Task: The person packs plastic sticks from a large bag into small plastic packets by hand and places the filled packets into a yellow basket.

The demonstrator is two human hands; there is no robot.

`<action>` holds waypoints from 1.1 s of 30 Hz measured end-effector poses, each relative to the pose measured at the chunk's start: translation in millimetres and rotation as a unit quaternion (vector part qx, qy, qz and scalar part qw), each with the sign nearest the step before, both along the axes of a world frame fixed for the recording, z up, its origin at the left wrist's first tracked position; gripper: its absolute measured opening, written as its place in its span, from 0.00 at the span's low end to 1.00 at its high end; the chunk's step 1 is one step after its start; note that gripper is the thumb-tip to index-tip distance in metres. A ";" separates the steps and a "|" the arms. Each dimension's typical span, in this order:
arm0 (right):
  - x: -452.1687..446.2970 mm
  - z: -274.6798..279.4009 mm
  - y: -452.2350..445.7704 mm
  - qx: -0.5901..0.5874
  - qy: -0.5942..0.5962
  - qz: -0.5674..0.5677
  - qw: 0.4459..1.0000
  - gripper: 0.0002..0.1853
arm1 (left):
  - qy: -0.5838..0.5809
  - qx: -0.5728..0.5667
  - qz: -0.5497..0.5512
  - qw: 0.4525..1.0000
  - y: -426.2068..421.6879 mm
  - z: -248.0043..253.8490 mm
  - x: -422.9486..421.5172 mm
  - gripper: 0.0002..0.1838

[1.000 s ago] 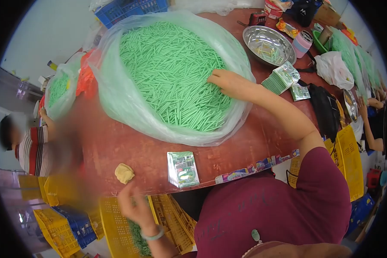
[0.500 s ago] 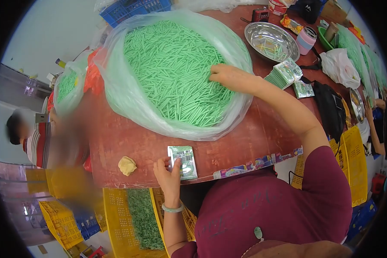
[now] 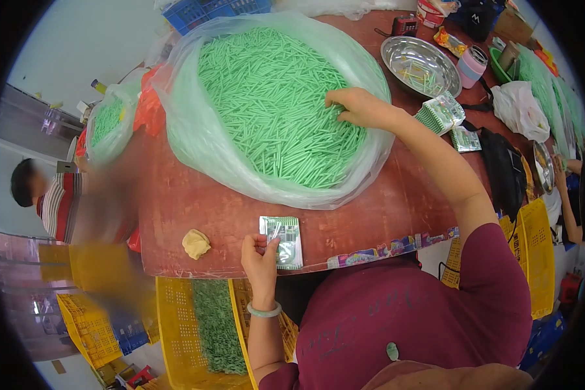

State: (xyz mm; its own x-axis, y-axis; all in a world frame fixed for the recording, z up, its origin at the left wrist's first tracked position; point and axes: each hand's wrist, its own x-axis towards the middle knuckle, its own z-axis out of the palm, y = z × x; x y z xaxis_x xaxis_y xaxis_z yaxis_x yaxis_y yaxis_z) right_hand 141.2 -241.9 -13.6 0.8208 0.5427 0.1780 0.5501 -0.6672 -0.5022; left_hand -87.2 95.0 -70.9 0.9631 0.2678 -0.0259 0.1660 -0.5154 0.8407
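Note:
My right hand (image 3: pixel 361 107) is over the right side of a large clear bag (image 3: pixel 182 140) full of light green sticks (image 3: pixel 273 104). Its thumb and fingers are bent toward the sticks; whether a stick is between them is too small to tell. At the table's front edge my left hand (image 3: pixel 260 257) touches the left side of a small stack of green and silver packets (image 3: pixel 289 244), with thumb and fingers close together at its edge. A crumpled yellow cloth-like lump (image 3: pixel 196 244) lies to the left of that hand.
A metal bowl (image 3: pixel 421 65) with some sticks, more stacked packets (image 3: pixel 442 112), a pink bottle (image 3: pixel 471 67) and a black bag (image 3: pixel 500 169) are on the right. Yellow crates (image 3: pixel 175 331) stand below the front edge. A person in a striped shirt (image 3: pixel 60 205) is at left.
My left hand has come up from below the table edge to the packet stack. The right hand stays at the bag's right side, its thumb now visibly apart from the fingers. The view has shifted slightly.

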 end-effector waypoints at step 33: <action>-22.7 36.8 8.1 0.392 0.221 -0.137 0.883 0.13 | -0.026 -0.470 -0.115 0.874 -73.8 73.3 45.7 0.03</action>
